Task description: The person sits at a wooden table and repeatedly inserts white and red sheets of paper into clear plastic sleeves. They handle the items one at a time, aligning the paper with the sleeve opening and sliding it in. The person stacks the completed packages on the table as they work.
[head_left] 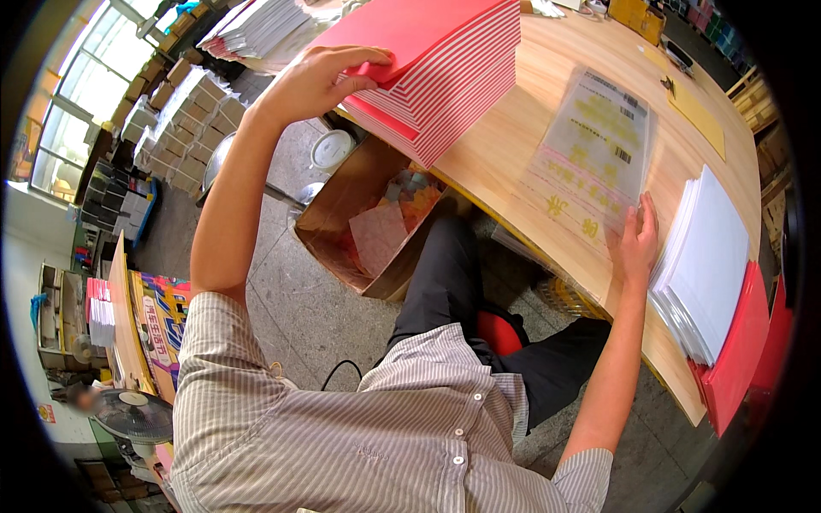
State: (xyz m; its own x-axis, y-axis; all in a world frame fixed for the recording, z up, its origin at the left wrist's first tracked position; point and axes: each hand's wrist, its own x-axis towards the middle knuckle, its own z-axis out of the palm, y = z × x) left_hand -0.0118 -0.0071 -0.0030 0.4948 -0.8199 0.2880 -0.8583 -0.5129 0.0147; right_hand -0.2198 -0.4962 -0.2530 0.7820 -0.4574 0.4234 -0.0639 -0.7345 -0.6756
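A tall stack of red-covered booklets with striped red and white edges stands on the table's near left part. My left hand is closed at its near left corner, fingers over the top booklet and thumb beneath its slightly raised corner. A flat, clear plastic bag with yellow print and barcodes lies in the middle of the wooden table. Along the bag's near right edge rests my right hand, with fingers stretched and thumb apart. Whether it pinches the film is hard to see.
White packets in plastic lie on red ones at the right. A yellow clipboard is farther back. An open cardboard box with paper scraps stands below the table's left edge. A fan is at lower left.
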